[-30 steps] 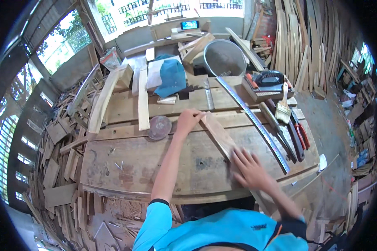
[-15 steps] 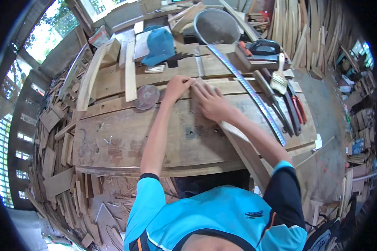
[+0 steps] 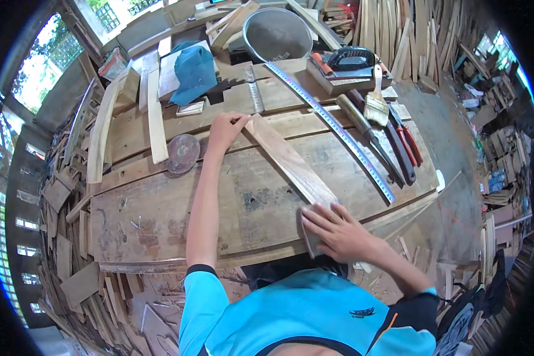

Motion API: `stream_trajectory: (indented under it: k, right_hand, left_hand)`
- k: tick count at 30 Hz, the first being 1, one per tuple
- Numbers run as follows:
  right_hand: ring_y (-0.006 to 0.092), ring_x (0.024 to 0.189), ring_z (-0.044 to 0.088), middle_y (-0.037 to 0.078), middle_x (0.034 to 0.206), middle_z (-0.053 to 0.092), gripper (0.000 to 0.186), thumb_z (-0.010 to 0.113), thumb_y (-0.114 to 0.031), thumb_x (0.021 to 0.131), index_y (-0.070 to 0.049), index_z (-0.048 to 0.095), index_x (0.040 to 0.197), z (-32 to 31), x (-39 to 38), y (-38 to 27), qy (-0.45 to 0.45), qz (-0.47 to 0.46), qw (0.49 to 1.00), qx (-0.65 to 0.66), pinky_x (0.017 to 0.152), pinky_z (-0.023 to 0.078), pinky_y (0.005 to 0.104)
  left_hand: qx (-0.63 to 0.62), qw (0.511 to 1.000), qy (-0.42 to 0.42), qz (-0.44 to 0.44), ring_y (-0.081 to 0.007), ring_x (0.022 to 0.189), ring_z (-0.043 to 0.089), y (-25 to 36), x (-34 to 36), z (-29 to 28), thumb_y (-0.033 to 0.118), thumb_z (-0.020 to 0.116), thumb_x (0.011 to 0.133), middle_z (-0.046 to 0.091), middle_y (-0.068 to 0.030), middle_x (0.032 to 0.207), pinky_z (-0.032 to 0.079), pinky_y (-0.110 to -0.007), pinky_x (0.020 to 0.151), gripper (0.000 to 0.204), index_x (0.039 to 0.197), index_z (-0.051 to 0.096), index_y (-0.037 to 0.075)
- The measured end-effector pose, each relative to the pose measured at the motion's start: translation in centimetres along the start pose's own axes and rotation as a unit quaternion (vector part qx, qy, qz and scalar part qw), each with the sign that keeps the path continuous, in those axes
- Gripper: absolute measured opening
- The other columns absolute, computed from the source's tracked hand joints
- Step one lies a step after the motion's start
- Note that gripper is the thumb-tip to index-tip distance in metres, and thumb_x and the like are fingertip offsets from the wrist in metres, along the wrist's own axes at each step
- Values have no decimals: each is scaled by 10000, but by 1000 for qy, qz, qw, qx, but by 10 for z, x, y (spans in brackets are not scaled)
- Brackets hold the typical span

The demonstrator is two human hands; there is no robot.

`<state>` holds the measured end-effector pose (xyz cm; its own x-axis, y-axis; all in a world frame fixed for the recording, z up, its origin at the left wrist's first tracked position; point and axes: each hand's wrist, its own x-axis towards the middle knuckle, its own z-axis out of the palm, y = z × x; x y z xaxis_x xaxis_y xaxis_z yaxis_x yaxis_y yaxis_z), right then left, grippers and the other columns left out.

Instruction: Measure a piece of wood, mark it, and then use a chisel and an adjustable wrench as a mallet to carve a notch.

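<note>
Wooden bench (image 3: 154, 207), wooden strip (image 3: 291, 159) lying slantwise upon it, long ruler (image 3: 333, 125) to the strip's right, right hand (image 3: 340, 233) flat over its near end, fingers slightly parted, left hand (image 3: 225, 132) pinching its far end, brown sheet (image 3: 308, 236) under right hand.

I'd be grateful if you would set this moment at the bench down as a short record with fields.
Left hand: touching the far end of the board
Right hand: over a nearer part of the board, a brown piece showing under it
Board: slantwise on the bench
Left of board: round disc
Right of board: ruler, brush, red-handled pliers
Far side: blue cloth, bucket
Unclear: what the brown piece is
</note>
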<state>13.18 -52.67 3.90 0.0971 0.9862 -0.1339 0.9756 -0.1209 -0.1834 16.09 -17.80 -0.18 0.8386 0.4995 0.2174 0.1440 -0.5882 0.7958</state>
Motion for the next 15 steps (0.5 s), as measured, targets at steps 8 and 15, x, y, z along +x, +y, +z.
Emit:
stream_trajectory:
  k: [8,15]
  right_hand:
    - [270,1231,285,112,1335,308,561,463,-299,797,-9,328,1259,-3,168,52,158,-101,981,-46,988,223,441]
    - [276,1243,264,106,1362,262,586,482,-309,793,-37,306,1282,0,48,1,109,-16,994,-1,996,213,441]
  left_hand:
    - [5,1000,-10,23,-90,574,528,6,2,-1,194,607,774,611,-67,629,404,-248,533,222,773,627,-28]
    - [-4,997,55,55,-191,611,593,-22,-11,-12,231,615,742,617,-141,694,437,-286,570,231,785,629,5]
